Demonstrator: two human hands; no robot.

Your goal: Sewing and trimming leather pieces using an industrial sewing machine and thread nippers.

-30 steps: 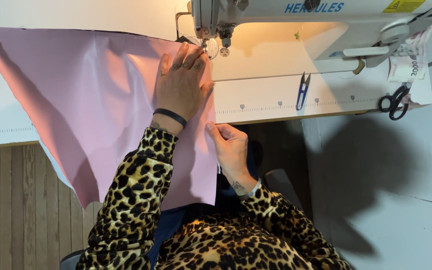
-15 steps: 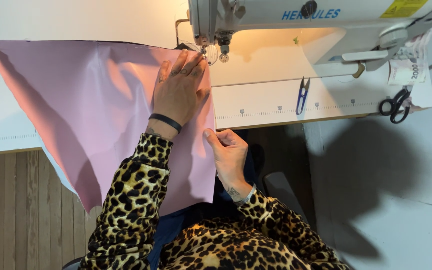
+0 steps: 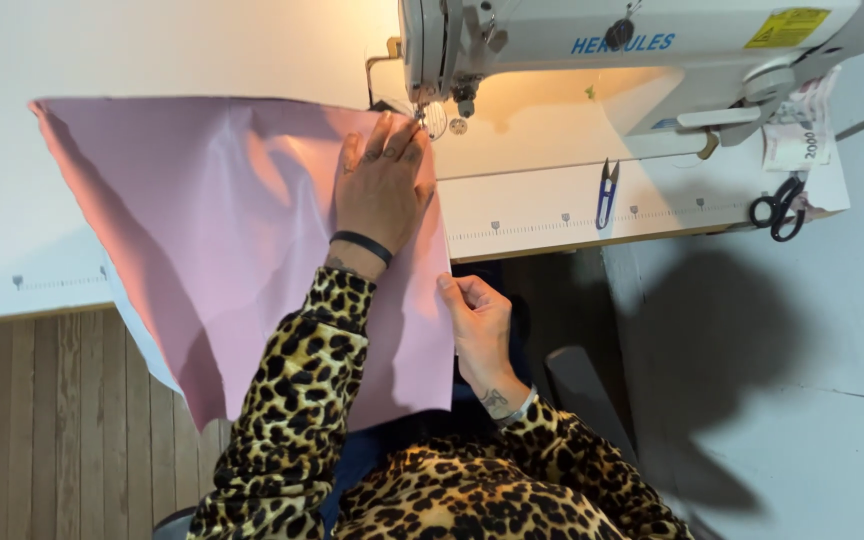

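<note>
Pink fabric [image 3: 212, 220] has slid rightward; left hand [image 3: 384, 185] flat, right hand [image 3: 477, 320] pinching its edge.

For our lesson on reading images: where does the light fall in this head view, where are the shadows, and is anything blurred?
Head view: warm lamp glow under the sewing machine lights the white table; the left hand shades the pink fabric; a large dark shadow covers the grey floor; focus is sharp, without noticeable blur.
</note>
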